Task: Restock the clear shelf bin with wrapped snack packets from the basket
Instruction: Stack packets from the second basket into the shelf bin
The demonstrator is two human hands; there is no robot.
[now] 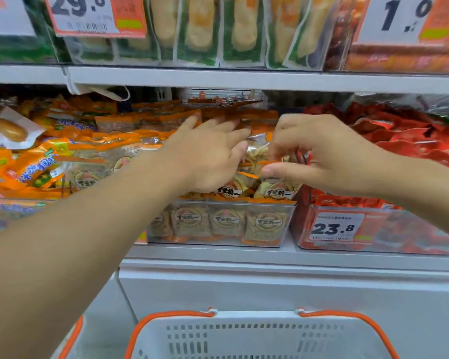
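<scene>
A clear shelf bin (pixel 218 244) on the middle shelf is heaped with orange-edged wrapped snack packets (pixel 226 221) that show a round label. My left hand (pixel 205 156) reaches over the heap with its fingers stretched out, lying on the packets at the back. My right hand (pixel 319 154) hovers over the bin's right side and pinches the top of one packet (pixel 276 189) between thumb and curled fingers. The white basket (pixel 257 335) with orange handles sits below, at the bottom edge; its contents are out of view.
A bin of red packets (pixel 399 229) with a 23.8 price tag stands to the right. Bright orange packets (pixel 36 167) fill the bin to the left. The upper shelf (pixel 244 79) overhangs closely, carrying green-backed pouches and price cards.
</scene>
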